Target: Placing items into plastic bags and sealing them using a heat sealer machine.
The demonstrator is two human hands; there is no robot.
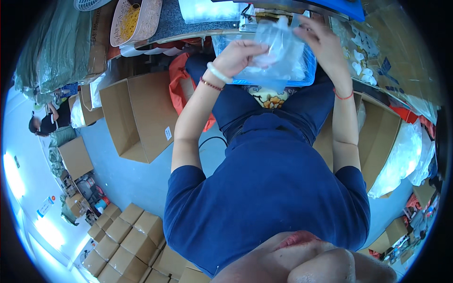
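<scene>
My left hand [241, 55] is closed on a clear plastic bag [276, 49], its thumb lying on the bag's left side. At the bag's upper right edge is my right hand [321, 40], its thumb and fingers apart; whether a fingertip touches the film is hard to see. Just below the bag, a blue tray [309, 79] stands over my lap with more clear plastic in it. What the bag contains, if anything, cannot be made out.
A pale basket [152, 21] of yellow rubber bands sits on the bench at left. Small white and yellow pieces [363, 61] lie at right. Open cardboard boxes [141, 111] flank my legs. Several stacked cartons [127, 240] and another person [49, 118] are farther off.
</scene>
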